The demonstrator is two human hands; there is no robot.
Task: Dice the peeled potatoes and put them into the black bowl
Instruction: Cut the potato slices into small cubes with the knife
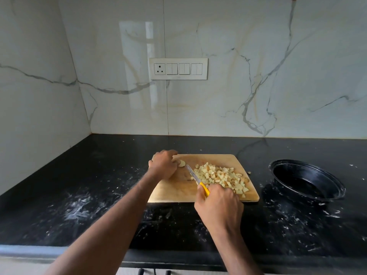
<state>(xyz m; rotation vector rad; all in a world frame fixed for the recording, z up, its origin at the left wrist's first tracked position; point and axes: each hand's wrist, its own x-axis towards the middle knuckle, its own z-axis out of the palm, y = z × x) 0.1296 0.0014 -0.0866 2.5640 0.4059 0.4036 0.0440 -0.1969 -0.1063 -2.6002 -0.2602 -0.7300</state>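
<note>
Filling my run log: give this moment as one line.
left hand: holds potato piece | right hand: grips knife | diced potato: on cutting board | black bowl: empty

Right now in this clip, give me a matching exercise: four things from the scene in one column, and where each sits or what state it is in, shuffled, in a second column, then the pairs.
Things
1. knife
2. diced potato pile
3. black bowl
4. uncut potato piece

States
A. empty, on the counter right of the cutting board
B. heaped on the board's right half
C. gripped by its yellow handle in the right hand
D. under the left hand's fingertips, near the board's far left corner

Pairs: 1-C, 2-B, 3-A, 4-D
</note>
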